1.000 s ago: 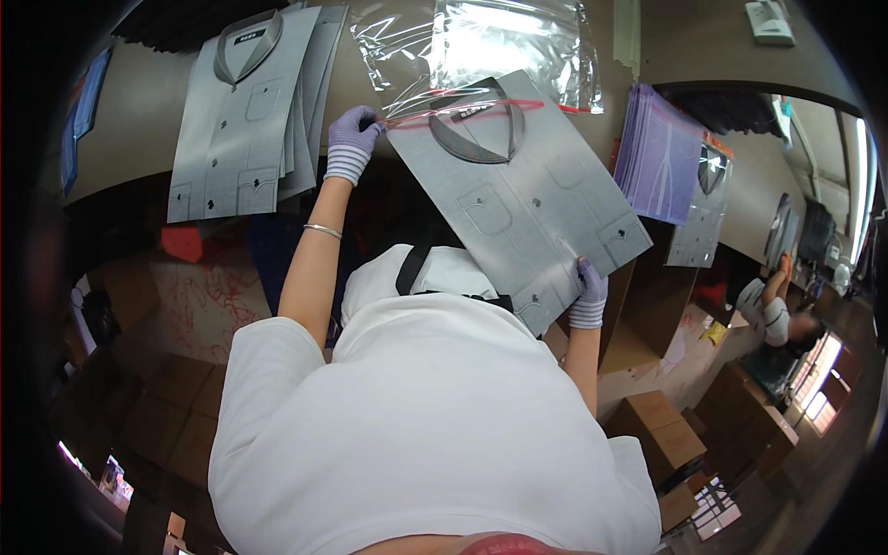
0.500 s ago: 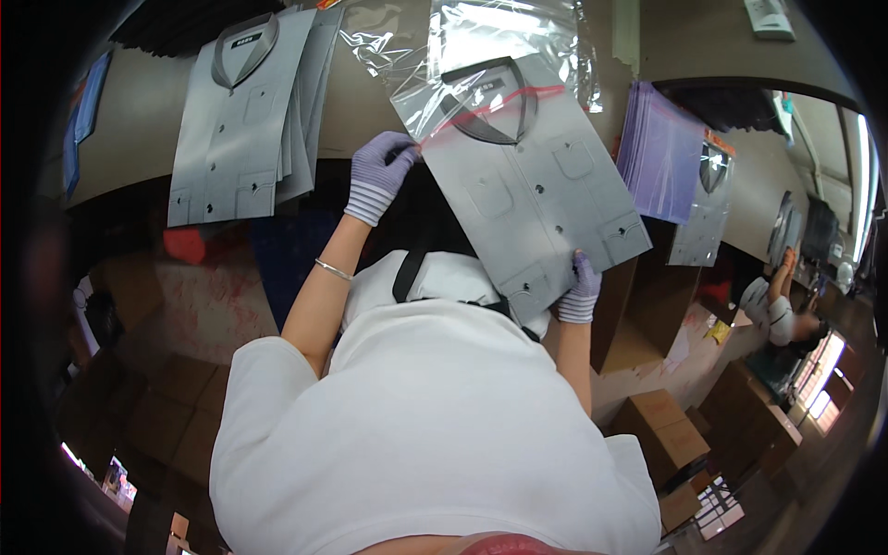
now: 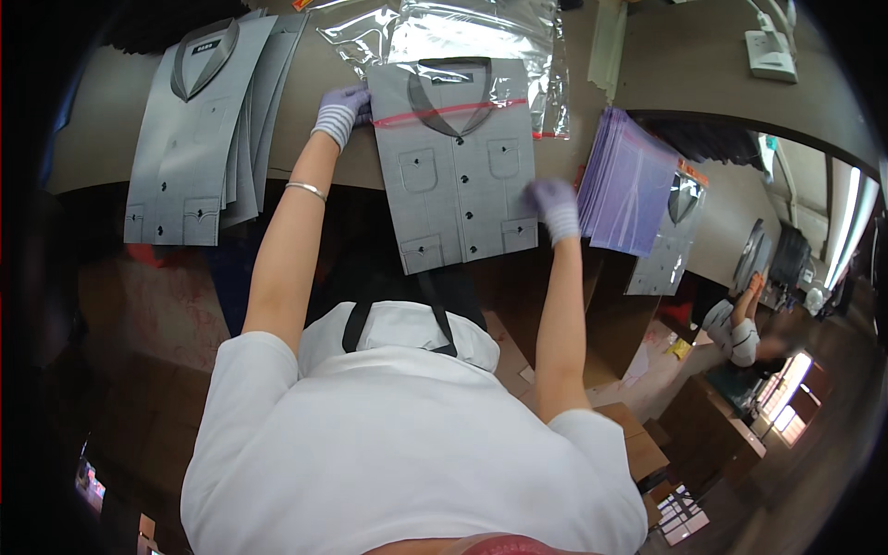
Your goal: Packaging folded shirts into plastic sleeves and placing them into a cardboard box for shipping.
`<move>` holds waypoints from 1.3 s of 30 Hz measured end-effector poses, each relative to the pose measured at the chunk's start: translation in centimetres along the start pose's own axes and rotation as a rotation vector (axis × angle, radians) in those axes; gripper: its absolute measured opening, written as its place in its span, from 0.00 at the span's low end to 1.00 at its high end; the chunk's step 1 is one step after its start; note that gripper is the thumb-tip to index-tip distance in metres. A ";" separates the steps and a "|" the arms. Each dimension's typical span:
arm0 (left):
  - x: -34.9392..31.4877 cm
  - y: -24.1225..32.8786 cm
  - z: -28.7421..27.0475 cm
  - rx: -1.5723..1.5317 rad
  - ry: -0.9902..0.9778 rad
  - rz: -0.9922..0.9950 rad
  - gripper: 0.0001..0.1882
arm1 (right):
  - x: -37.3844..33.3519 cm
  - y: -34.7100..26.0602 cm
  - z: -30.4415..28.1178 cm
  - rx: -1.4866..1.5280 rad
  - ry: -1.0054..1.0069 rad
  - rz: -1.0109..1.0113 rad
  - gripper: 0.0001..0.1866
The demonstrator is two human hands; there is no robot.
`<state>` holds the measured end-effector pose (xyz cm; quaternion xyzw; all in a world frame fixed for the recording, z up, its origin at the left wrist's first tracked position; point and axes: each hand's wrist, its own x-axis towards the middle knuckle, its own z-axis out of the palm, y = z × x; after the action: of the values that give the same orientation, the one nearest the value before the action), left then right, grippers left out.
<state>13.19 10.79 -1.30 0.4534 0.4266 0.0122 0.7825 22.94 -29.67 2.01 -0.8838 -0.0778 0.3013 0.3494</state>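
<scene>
A folded grey shirt (image 3: 442,203) with a dark collar and dark buttons lies in front of me, partly over the table edge. A clear plastic bag with a red strip (image 3: 504,104) covers its upper part. My left hand (image 3: 344,109), in a purple and white striped glove, is closed on the left edge of the bagged shirt near the strip. My right hand (image 3: 553,202), gloved alike, is at the shirt's right edge; motion smears its fingers, so their grip cannot be made out.
More clear bags (image 3: 476,32) lie beyond the shirt. At the left rests a stack of folded grey shirts (image 3: 190,139). Purple packets (image 3: 634,180) overhang the table edge at the right, beside another bagged shirt (image 3: 661,245). A white power strip (image 3: 772,55) sits far right; another person's arm (image 3: 745,305) shows beyond.
The bagged shirt has turned from tilted to nearly upright and shifted left and away from me. My left hand moved up along with it; my right hand rose from its lower edge to its right side.
</scene>
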 end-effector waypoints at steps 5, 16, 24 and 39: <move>-0.8 -0.9 -0.1 0.213 0.012 0.019 0.13 | 13.5 -9.9 -0.2 -0.295 0.346 -0.246 0.19; -6.2 -4.1 -0.5 0.290 0.385 0.311 0.11 | 12.5 -7.5 1.1 0.249 0.176 -0.278 0.15; -9.4 -7.9 -1.3 0.381 0.332 0.353 0.08 | 12.5 -6.9 2.5 0.176 0.292 -0.337 0.14; -7.6 -2.2 -0.6 1.134 0.324 0.129 0.09 | 9.9 -6.9 5.5 0.238 0.367 -0.095 0.14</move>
<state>7.16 6.81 2.01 0.8182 0.4520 -0.1010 0.3408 28.16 -17.96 -1.32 -0.8716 -0.0183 0.1259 0.4734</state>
